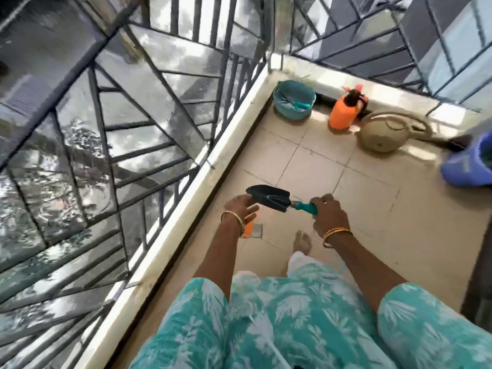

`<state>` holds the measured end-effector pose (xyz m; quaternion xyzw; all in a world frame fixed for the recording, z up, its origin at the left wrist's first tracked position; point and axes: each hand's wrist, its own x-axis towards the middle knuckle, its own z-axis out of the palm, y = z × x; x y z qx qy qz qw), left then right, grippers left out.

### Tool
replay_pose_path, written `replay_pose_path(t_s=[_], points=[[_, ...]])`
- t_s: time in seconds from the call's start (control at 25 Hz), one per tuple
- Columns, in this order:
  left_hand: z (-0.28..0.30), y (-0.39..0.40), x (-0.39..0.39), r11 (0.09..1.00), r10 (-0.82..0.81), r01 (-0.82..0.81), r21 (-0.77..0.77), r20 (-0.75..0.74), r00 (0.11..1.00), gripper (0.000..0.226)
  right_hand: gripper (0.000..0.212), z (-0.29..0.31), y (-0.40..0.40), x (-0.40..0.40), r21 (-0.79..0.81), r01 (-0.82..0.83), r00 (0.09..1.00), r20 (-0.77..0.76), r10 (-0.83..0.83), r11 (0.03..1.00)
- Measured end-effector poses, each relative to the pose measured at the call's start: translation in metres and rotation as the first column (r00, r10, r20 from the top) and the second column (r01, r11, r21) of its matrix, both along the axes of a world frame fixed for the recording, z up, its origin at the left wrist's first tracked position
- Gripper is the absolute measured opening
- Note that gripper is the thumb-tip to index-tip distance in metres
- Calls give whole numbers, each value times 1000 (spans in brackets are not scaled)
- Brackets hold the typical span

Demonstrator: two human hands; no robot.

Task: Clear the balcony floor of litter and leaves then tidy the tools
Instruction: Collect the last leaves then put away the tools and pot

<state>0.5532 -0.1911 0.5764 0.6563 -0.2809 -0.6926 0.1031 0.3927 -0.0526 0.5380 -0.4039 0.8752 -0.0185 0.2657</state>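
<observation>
A garden trowel (269,197) with a black blade and a teal handle is held level above the beige tiled floor (372,203). My right hand (328,215) grips its handle. My left hand (241,206) touches the tip of the blade with loosely spread fingers. A small orange thing (249,228) lies on the floor beside a square drain cover, partly hidden by my left wrist. In the far corner stands a teal bucket (292,101) with teal-handled tools inside.
An orange spray bottle (342,113) and a beige watering can (386,133) stand along the far wall. A blue pot (468,165) sits at the right edge. The metal railing (159,145) and its white kerb run along the left. My bare foot (302,242) is below the trowel.
</observation>
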Motion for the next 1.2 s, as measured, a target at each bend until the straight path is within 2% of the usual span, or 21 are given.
replay_pose_path(t_s=[0.24, 0.36, 0.56, 0.76, 0.88, 1.04, 1.12, 1.2], points=[[2, -59, -150, 993, -114, 114, -36, -21, 993, 10, 40, 8, -65, -152, -35, 32, 999, 0, -32, 999], [-5, -94, -214, 993, -115, 115, -9, -65, 991, 12, 41, -2, -106, -210, -19, 33, 999, 5, -33, 999], [-23, -164, -313, 999, -52, 52, -13, -15, 999, 12, 39, -17, -180, -297, 53, 14, 999, 31, -16, 998], [-23, -233, -389, 999, -39, 40, -18, 44, 998, 14, 38, -18, -249, -364, 205, -146, 981, -97, 169, 968], [-36, -273, -422, 998, -55, 53, 38, 54, 997, 17, 38, -30, -293, -401, 226, -142, 990, 34, 138, 964], [-76, -334, -454, 988, -63, 62, 142, 3, 998, 26, 45, -68, -360, -451, 272, -228, 970, 150, 193, 935], [-108, -364, -468, 988, -13, 16, 156, -22, 1000, 32, 36, -102, -399, -470, 269, -254, 960, 191, 207, 929], [-152, -390, -486, 986, 63, -56, 155, -43, 997, 30, 37, -147, -442, -489, 283, -306, 944, 215, 250, 909]])
